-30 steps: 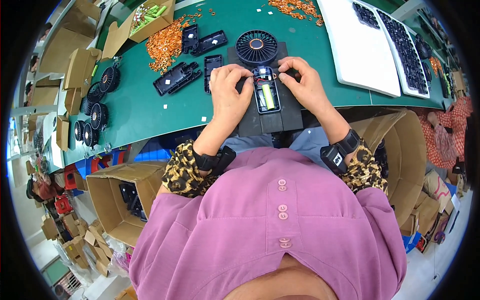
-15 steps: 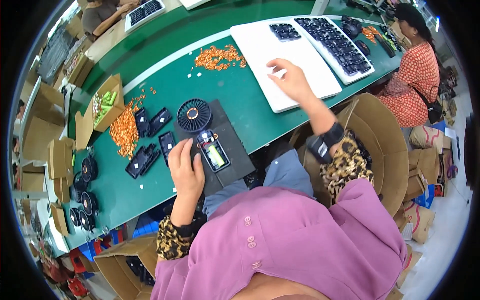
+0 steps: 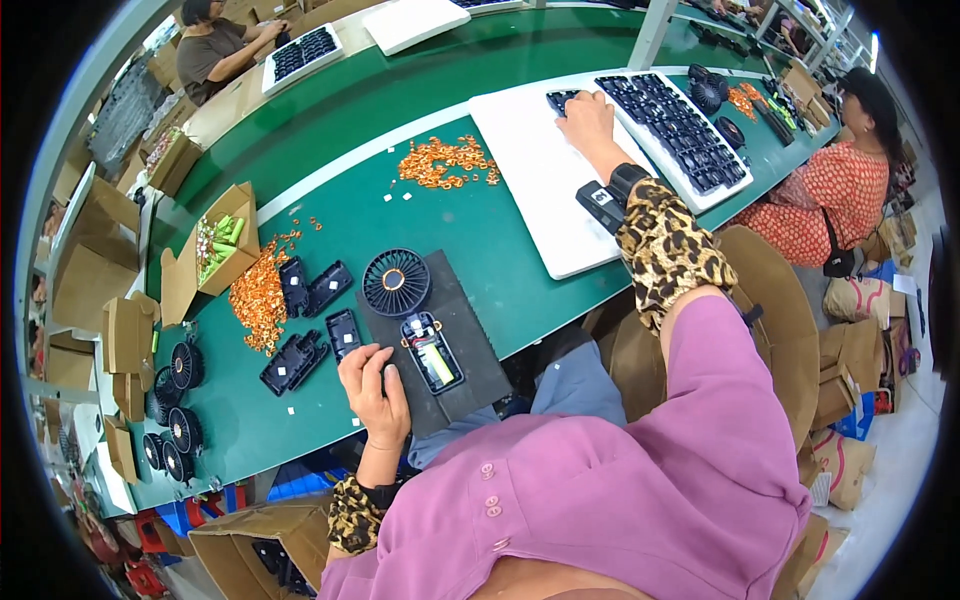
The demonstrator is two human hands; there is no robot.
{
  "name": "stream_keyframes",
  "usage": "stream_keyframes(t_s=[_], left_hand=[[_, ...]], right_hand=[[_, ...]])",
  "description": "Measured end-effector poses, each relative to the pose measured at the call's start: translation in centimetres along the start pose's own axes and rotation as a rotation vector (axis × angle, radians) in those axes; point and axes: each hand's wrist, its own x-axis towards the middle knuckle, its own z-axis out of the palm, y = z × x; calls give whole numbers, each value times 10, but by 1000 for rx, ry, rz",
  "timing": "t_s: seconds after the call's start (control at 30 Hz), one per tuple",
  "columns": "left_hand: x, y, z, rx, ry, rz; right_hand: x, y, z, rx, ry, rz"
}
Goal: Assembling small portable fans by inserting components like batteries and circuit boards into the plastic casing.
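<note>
A small black fan lies on a black mat point(image 3: 478, 345) on the green table: round grille head point(image 3: 396, 282), open handle point(image 3: 432, 353) showing a green battery and wires. My left hand point(image 3: 375, 388) rests on the mat's left edge just beside the handle, fingers loosely bent, holding nothing. My right hand point(image 3: 585, 116) is stretched far out over a white foam tray point(image 3: 540, 190), fingertips on a cluster of small black parts point(image 3: 561, 99) at its far end. Whether it grips one is hidden.
Black handle shells point(image 3: 312, 288) and piles of orange metal pieces point(image 3: 257, 297) lie left of the mat. A cardboard box of green batteries point(image 3: 218, 243) stands behind them. A second tray of black parts point(image 3: 672, 112), finished fans point(image 3: 176, 366), a co-worker point(image 3: 835, 190) at right.
My right hand reached farther across the white tray to the black parts at its far end. My left hand stayed beside the fan handle. The view swung further right.
</note>
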Motion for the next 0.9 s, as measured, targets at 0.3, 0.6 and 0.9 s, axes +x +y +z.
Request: stream_keyframes(t_s=[0.3, 0.6, 0.9], left_hand=[[2, -1, -3, -115, -1, 47], [64, 28, -20, -655, -436, -559], [27, 30, -32, -652, -268, -429]], right_hand=[[-65, 0, -47, 447, 44, -356], [-215, -83, -191, 650, 119, -1223], [-254, -105, -175, 1818, -849, -281]])
